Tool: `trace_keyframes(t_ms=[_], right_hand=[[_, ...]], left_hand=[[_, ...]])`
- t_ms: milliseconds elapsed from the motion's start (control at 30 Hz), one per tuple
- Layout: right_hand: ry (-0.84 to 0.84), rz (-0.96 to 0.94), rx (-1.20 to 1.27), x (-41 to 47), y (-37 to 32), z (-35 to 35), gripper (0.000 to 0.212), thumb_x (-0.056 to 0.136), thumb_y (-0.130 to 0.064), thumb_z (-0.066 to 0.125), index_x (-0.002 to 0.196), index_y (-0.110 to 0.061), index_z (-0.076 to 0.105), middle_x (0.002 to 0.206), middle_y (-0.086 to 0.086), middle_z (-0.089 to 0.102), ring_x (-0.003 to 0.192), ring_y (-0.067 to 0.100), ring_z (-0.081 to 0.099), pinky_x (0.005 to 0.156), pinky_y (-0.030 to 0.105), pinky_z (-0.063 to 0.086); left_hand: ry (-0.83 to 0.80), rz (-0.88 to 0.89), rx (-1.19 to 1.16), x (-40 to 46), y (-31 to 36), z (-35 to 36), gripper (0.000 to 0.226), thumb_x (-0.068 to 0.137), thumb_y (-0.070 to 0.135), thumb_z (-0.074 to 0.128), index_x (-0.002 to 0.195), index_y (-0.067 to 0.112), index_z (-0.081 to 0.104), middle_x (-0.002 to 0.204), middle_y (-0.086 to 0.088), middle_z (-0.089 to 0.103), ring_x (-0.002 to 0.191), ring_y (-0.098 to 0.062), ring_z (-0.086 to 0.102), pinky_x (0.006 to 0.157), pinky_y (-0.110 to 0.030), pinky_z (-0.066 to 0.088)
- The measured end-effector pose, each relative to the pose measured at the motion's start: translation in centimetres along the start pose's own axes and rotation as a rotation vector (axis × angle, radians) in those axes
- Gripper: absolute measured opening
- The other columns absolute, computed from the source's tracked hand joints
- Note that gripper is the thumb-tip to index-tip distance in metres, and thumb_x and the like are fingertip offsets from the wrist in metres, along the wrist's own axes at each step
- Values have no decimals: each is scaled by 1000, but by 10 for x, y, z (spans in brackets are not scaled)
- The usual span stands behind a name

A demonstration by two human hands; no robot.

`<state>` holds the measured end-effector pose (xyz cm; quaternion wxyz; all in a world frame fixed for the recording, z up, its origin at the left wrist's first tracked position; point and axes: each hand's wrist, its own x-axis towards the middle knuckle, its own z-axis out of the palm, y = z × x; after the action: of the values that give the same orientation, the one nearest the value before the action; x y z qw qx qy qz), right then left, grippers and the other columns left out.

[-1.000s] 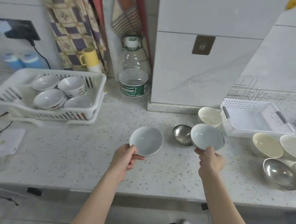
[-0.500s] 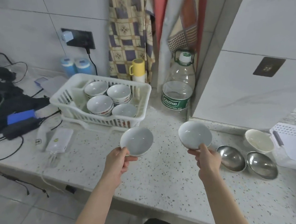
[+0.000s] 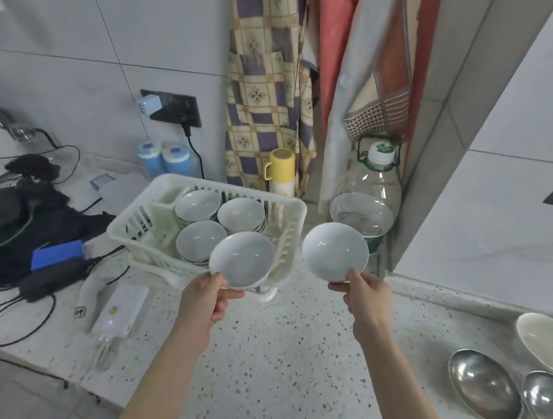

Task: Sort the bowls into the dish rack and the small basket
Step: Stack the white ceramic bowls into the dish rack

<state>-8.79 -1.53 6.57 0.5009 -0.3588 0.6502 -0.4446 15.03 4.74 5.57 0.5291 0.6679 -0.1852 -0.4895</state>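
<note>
Holding: left hand (image 3: 206, 299) pinched a white bowl (image 3: 242, 259) by its rim, over the dish rack's (image 3: 139, 225) near corner.
Right hand (image 3: 364, 290): gripped a second white bowl (image 3: 335, 251), raised beside the rack, above the bench (image 3: 295, 355).
Rack: held stacked bowls (image 3: 198, 203).

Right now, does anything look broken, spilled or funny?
Nothing looks broken or spilled. The left hand and right hand each hold a round white ceramic bowl tilted, both empty. The white plastic dish rack sits askew on the counter.
</note>
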Motion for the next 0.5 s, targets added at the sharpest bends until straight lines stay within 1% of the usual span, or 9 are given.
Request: trace_keyframes(t_ms=[100, 200, 233, 333, 400, 467, 500], right_hand=[[-25, -18, -6, 2, -1, 13, 17, 84, -9, 51, 76, -5, 66, 61, 8, 72, 48, 13, 35, 46, 24, 32], [-18, -40, -43, 3, 0, 27, 17, 85, -11, 51, 77, -5, 66, 61, 6, 72, 49, 15, 36, 49, 26, 33], [-13, -51, -57, 2, 0, 33, 18, 85, -11, 51, 76, -6, 66, 60, 5, 72, 47, 13, 38, 48, 25, 34], [5, -73, -94, -3, 0, 53, 19, 85, -12, 52, 76, -9, 69, 59, 3, 72, 37, 2, 41, 46, 21, 35], [7, -81, -96, -6, 0, 69, 20, 85, -12, 52, 76, -9, 70, 59, 3, 72, 43, 4, 45, 47, 22, 38], [3, -92, -106, -6, -3, 85, 19, 85, -12, 53, 80, -10, 71, 60, 3, 72, 54, 13, 52, 55, 28, 42], [2, -100, -126, -7, -4, 94, 18, 84, -14, 53, 84, -10, 71, 59, 2, 72, 57, 15, 54, 58, 30, 43]], left_hand=[[-29, 16, -36, 9, 6, -7, 21, 88, 9, 47, 104, 13, 61, 83, -18, 77, 41, -7, 33, 37, -18, 26], [-42, 20, -69, 20, 11, -19, 21, 88, 9, 48, 104, 12, 62, 83, -19, 76, 40, -5, 33, 36, -17, 25], [-47, 19, -70, 25, 12, -24, 21, 88, 9, 49, 104, 11, 62, 83, -19, 76, 40, -6, 33, 36, -17, 25], [-71, 8, -57, 38, 18, -44, 21, 88, 10, 49, 105, 11, 60, 83, -19, 76, 41, -6, 31, 37, -18, 25], [-81, 3, -52, 49, 23, -58, 20, 87, 10, 49, 105, 9, 60, 83, -19, 76, 40, -6, 30, 36, -18, 24], [-90, 9, -51, 60, 29, -73, 20, 87, 9, 49, 104, 7, 60, 83, -20, 76, 41, -7, 30, 35, -18, 24], [-94, 14, -50, 66, 33, -80, 20, 87, 9, 49, 103, 7, 60, 83, -20, 76, 42, -8, 30, 36, -18, 24]])
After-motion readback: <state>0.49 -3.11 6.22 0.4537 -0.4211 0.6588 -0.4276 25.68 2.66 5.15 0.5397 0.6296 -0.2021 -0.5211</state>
